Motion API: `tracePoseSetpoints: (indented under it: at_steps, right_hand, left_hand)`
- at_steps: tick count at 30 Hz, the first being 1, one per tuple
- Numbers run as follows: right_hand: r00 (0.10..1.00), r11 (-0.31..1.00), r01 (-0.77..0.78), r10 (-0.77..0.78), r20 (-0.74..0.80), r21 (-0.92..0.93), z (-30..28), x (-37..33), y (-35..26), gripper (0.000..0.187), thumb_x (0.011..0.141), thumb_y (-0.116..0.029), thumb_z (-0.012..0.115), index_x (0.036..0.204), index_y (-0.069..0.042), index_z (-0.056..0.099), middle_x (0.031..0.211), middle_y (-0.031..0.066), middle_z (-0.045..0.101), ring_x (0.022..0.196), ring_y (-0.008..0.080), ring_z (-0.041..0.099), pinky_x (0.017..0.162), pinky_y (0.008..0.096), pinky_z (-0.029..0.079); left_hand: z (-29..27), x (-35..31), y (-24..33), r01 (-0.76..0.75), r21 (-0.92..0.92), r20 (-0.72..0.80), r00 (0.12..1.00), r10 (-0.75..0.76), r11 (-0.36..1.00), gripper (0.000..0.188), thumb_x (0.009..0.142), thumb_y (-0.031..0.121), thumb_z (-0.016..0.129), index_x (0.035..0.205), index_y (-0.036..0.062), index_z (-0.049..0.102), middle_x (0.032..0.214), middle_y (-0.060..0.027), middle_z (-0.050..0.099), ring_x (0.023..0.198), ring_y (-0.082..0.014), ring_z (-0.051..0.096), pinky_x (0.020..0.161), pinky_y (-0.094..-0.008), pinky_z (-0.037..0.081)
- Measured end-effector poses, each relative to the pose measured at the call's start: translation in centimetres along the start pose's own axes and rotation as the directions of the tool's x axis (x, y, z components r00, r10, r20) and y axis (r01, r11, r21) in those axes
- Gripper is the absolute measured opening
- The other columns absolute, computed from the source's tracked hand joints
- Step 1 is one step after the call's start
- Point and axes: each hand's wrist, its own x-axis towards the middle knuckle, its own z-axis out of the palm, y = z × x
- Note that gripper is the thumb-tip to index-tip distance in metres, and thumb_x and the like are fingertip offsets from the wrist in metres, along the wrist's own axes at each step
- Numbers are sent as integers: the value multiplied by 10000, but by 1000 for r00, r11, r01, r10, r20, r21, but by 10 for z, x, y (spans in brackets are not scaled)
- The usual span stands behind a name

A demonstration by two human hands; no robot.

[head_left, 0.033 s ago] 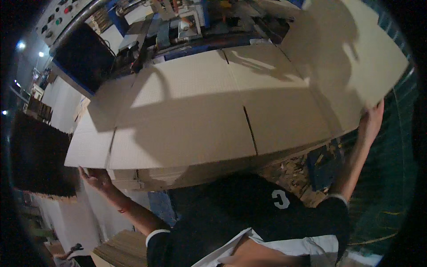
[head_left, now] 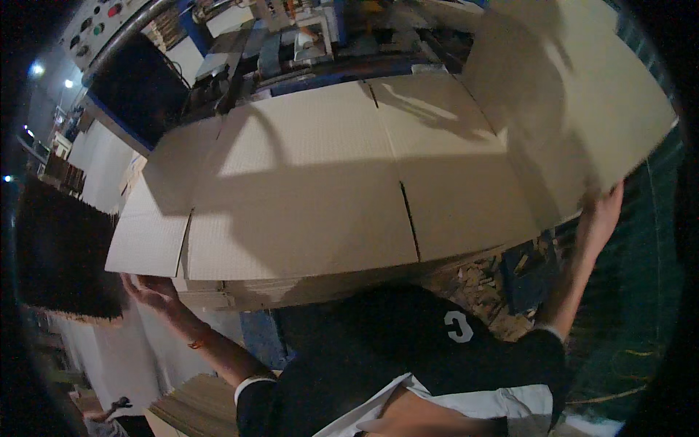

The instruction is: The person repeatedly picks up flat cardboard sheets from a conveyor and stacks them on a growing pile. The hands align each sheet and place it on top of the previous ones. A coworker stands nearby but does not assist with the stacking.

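A wide, creased and slotted cardboard box blank (head_left: 306,218) lies spread out in front of me, its right panel (head_left: 619,95) bent upward. At the near left corner my left hand (head_left: 153,295) grips the edge of the small left flap, some fingers hidden beneath it. My right hand (head_left: 603,215) is closed on the lower edge of the raised right panel. Under the blank, the edges of more stacked cardboard (head_left: 291,293) show. Shadows fall across the blank's middle and its right panel.
Beyond the blank stands a machine (head_left: 313,54) with a button panel (head_left: 95,29) at far left. A dark stack (head_left: 65,247) stands on the left, and a cardboard pile (head_left: 207,408) at lower left. Cardboard scraps (head_left: 480,291) lie below, right of centre.
My right hand has shifted slightly down and toward me, and the raised right panel has tilted a little outward. My left hand has slid slightly left along the flap's edge.
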Motion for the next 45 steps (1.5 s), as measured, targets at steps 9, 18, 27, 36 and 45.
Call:
tracePoseSetpoints:
  at_steps: [9,18,27,36,45]
  right_hand:
    - [353,671,741,-385,853,-5,64,-130,20,342,750,-128,650,1089,-168,635,1194,39,587,1129,255,537,984,429,401]
    - [205,709,701,-303,931,76,80,-102,13,263,761,-122,631,1021,-145,656,1185,45,586,1154,276,510,962,435,401]
    - [110,631,770,-286,952,100,102,-62,27,519,760,-407,597,1214,-162,543,1358,68,434,1287,297,352,1061,483,236]
    - [798,869,287,15,603,-403,100,4,140,495,875,-335,508,1276,-48,467,1315,193,444,1205,348,421,1036,402,307]
    - [546,716,-553,698,463,-426,154,117,198,435,896,-358,483,1163,-26,570,1189,188,566,1094,293,536,883,380,426]
  left_hand:
    - [46,-110,-36,-374,769,491,865,-105,518,323,802,51,589,1125,32,600,1223,-123,545,1139,-249,498,967,-381,390]
    - [93,-108,-57,-905,426,738,344,-581,6,508,729,65,536,1226,168,553,1338,-95,458,1249,-317,407,1051,-493,276]
    - [97,-74,-75,-942,315,779,189,-598,113,635,680,69,561,1300,181,479,1377,-83,411,1284,-308,360,1077,-493,233]
    - [115,-39,-60,-481,805,546,371,-751,347,544,795,98,577,1320,108,436,1348,-139,427,1271,-269,380,1035,-395,316]
    - [72,134,-184,-506,840,416,831,-369,-194,462,925,354,420,1085,-41,598,1047,-207,624,923,-299,605,836,-383,441]
